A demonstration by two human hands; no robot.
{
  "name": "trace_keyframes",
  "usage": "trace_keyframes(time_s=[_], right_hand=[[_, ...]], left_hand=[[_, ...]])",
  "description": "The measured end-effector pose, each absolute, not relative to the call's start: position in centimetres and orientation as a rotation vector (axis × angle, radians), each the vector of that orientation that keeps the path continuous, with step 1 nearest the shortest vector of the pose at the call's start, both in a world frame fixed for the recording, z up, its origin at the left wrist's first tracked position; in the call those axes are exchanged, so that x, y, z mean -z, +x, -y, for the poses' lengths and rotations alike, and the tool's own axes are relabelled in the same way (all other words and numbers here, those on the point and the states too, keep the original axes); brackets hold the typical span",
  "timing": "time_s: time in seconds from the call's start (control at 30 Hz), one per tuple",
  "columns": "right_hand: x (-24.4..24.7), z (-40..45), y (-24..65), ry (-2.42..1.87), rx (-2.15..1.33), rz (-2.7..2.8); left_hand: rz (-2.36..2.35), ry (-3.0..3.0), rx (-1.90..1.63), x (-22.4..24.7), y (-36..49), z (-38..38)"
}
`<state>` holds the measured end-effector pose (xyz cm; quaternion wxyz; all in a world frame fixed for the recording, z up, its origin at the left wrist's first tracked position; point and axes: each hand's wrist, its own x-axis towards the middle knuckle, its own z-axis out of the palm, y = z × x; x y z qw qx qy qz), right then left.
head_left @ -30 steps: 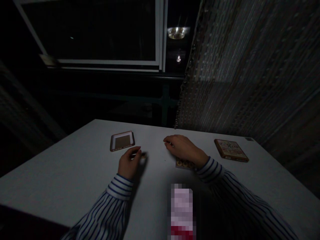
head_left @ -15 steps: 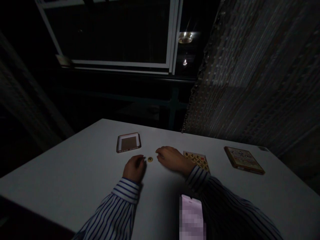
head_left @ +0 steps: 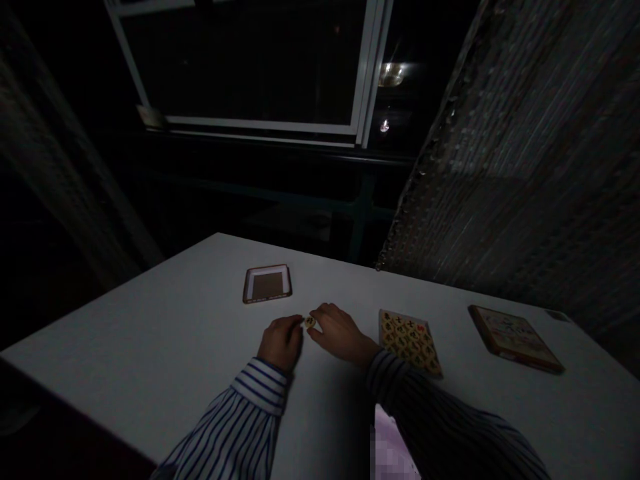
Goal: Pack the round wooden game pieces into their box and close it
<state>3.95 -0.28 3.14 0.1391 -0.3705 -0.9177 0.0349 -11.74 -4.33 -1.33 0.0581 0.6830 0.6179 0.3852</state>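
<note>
round piece (head_left: 310, 322): sat between both hands at the white table (head_left: 190, 340), character showing
right hand (head_left: 343, 335): had it pinched, thumb and finger
left hand (head_left: 280, 343): fingertips at its edge, couldn't tell if gripping tbh
boxed pieces (head_left: 410, 341): lay near right wrist

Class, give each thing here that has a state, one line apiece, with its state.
Single round yellow piece: between left-hand grip and right-hand grip, character visible
Round yellow pieces in rows: uncovered
Brown-rimmed, white-walled rectangular box part: open side up
Brown rectangular box part: printed side up
White-framed rectangular window: open or shut unclear
Grey strand curtain: hanging
Round yellowish light: lit
Pale violet object: partly hidden
</note>
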Motion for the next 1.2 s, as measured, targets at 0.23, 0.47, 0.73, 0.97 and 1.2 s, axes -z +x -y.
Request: trace_keyframes(time_s=[0.23, 0.47, 0.73, 0.97, 1.2], right_hand=[[-3.2, 0.4, 3.6, -1.054, -0.093, 2.667], [-3.6, 0.6, 3.7, -1.070, -0.161, 2.646], [-5.4, 1.3, 4.1, -1.028, -0.175, 2.630], [-6.7, 2.2, 5.5, -1.000, -0.160, 2.618], [-7.9, 3.5, 7.8, -1.028, -0.176, 2.606]], left_hand=[[-1.873, 2.072, -1.172, 1.3, -11.7, 4.5], [-1.848, 1.981, -1.194, 0.9, -11.5, 4.6], [-1.619, 1.504, -1.409, -0.3, -10.3, 5.1], [-1.350, 1.163, -1.505, -1.2, -9.0, 5.0], [-1.225, 1.101, -1.433, -2.1, -7.8, 5.2]])
